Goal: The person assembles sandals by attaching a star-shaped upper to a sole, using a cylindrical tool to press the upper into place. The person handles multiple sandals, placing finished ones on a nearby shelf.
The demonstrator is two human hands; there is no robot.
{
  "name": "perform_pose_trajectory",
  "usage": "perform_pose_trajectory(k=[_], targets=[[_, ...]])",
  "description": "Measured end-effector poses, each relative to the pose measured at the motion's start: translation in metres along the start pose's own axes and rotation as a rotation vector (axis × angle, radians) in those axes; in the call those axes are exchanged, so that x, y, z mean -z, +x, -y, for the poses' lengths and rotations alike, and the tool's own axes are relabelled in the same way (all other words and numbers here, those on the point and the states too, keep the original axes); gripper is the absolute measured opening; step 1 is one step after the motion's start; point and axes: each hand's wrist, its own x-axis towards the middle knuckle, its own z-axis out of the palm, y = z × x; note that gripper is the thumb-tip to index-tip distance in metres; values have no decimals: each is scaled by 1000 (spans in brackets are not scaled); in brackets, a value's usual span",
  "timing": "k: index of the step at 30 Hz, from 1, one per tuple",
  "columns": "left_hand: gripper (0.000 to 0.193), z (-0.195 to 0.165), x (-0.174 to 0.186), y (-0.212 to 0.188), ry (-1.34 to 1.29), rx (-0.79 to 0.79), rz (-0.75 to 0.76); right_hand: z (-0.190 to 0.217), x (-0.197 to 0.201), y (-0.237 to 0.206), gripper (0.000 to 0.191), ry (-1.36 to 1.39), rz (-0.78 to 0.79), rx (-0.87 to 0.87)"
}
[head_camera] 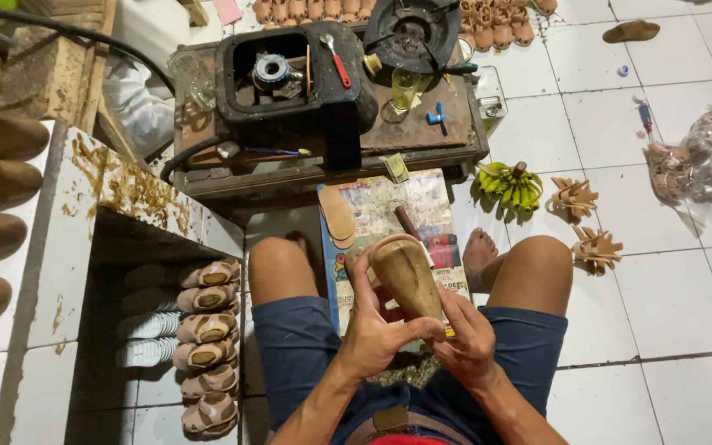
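Observation:
I sit on a white tiled floor with a tan wooden shoe form [405, 276] held upright above my lap. My left hand [372, 325] wraps its left side, thumb across the base. My right hand [465, 339] grips it from the lower right. Between my knees lies a colourful printed board [409, 202] with a tan sole [337, 216] and a dark-handled tool [406, 221] on it.
A low rusty workbench [422, 128] ahead carries a black box, a red-handled wrench [337, 59] and a glass. Green bananas [511, 185] and strap bundles [573, 199] lie to the right. A white shelf [76, 247] on the left holds stacked sandals [208, 346].

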Motion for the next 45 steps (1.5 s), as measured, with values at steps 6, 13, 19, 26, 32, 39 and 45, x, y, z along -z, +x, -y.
perform_pose_trajectory(k=[6, 13, 19, 26, 32, 39, 45], targets=[[106, 1, 4, 2, -126, 46, -70, 8, 4, 9, 62, 27, 74, 11], [118, -17, -4, -23, -223, 174, 86, -25, 1, 6, 85, 1667, 170, -1069], [124, -10, -23, -35, -48, 304, 339, -60, 12, -14, 72, 2051, 540, -859], [123, 2, -33, -30, 71, 317, 394, -54, 22, -11, 52, 2107, 436, -758], [114, -13, -40, -2, -130, 174, 125, -12, 44, 0, 57, 637, 100, -901], [117, -11, -51, 14, -81, 90, 51, 15, 40, -16, 58, -127, -111, -213], [115, 5, -70, 30, -85, 185, 66, -17, 66, -25, 52, -62, -109, -197]])
